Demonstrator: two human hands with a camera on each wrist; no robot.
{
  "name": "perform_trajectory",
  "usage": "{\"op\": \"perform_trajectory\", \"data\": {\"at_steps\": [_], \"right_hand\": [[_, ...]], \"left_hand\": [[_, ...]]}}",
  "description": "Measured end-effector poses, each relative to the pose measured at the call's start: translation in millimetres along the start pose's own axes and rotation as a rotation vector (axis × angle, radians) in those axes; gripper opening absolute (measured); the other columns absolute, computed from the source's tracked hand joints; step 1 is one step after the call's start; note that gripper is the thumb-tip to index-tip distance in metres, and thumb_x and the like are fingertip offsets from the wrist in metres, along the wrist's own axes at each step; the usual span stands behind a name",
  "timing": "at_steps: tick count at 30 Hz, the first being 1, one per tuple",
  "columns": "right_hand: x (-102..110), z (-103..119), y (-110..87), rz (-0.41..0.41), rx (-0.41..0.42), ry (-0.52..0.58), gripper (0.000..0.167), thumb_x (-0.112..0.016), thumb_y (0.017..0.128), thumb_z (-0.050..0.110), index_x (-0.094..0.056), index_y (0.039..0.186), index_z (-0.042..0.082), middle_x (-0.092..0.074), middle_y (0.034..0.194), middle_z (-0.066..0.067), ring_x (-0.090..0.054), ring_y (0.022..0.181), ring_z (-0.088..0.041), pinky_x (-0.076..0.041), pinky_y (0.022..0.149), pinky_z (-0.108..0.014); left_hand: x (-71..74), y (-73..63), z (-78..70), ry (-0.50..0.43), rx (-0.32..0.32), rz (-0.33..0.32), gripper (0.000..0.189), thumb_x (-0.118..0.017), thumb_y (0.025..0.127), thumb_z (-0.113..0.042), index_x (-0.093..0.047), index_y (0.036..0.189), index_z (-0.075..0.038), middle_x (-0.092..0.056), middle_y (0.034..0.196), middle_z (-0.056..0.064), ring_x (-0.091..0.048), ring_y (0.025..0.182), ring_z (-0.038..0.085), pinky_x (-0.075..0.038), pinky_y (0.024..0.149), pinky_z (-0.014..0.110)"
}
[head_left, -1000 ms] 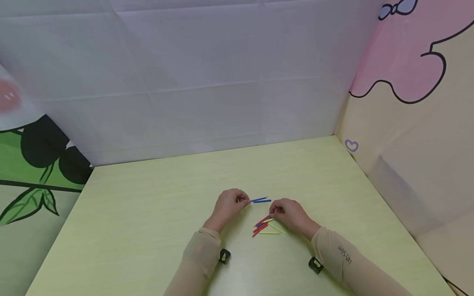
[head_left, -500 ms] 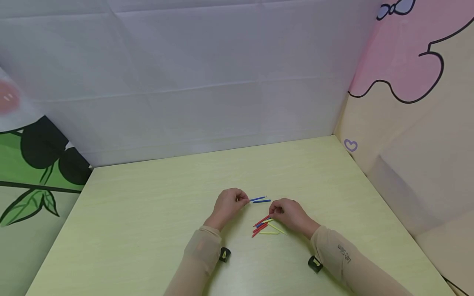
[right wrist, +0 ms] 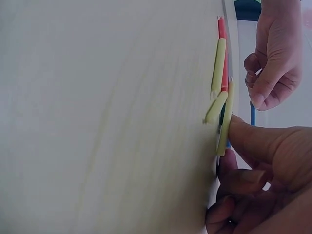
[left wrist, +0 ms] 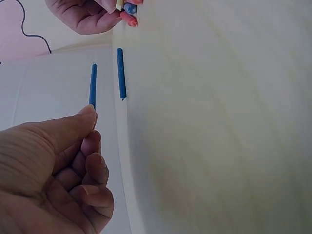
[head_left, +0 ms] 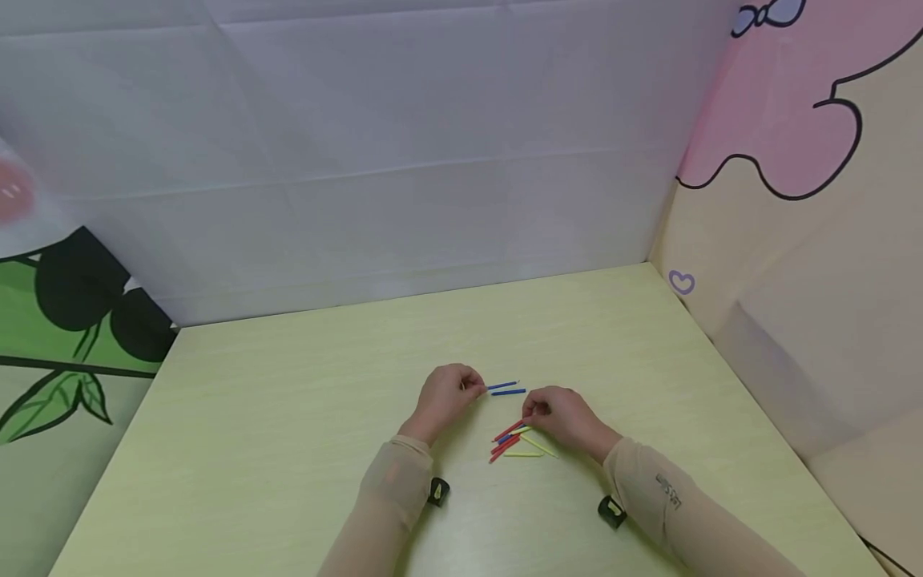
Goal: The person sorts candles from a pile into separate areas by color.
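My left hand [head_left: 443, 405] pinches one end of a thin blue birthday candle [left wrist: 93, 83] between thumb and forefinger, its whitish wick end pointing away. A second blue candle [left wrist: 121, 73] lies on the table beside it. My right hand [head_left: 571, 422], fingers curled, has thumb and forefinger at the far end of a small pile, pinching a candle there; which one I cannot tell. The pile holds red candles [head_left: 505, 449], a blue one partly covered, and yellow ones. One yellow candle [right wrist: 225, 122] runs along the right fingertips. Another yellow candle [head_left: 523, 455] lies at the pile's near side.
The pale wood-look table [head_left: 303, 417] spreads around both hands. Behind it stands a white cloth wall [head_left: 404, 160], with a printed panel [head_left: 800, 304] along the right edge. Small black cameras [head_left: 612, 512] hang at both wrists.
Both hands hold nearly the same pose. The small drift of hands and candles in the head view matches a slight shift of the whole scene.
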State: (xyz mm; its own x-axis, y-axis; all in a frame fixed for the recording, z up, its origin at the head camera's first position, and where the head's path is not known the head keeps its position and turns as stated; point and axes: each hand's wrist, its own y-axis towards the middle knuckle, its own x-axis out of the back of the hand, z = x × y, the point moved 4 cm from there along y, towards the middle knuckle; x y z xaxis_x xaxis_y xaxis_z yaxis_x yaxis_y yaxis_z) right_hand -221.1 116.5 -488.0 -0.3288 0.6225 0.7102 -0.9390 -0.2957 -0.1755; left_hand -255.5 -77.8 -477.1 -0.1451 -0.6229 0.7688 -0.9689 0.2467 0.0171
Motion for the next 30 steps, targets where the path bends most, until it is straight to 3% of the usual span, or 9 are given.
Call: {"op": "perform_trajectory", "data": {"at_steps": [30], "right_hand": [[1, 1, 2.6, 0.048, 0.002, -0.018, 0.014, -0.075, 0.085, 0.009, -0.067, 0.079, 0.019, -0.055, 0.072, 0.004, -0.049, 0.074, -0.014, -0.04, 0.072, -0.032]], "left_hand": [[-8.1, 16.3, -1.5, 0.046, 0.007, 0.044, 0.008, -0.075, 0.086, -0.019, -0.073, 0.083, -0.012, -0.06, 0.074, -0.004, -0.05, 0.071, 0.014, -0.044, 0.068, 0.028]]}}
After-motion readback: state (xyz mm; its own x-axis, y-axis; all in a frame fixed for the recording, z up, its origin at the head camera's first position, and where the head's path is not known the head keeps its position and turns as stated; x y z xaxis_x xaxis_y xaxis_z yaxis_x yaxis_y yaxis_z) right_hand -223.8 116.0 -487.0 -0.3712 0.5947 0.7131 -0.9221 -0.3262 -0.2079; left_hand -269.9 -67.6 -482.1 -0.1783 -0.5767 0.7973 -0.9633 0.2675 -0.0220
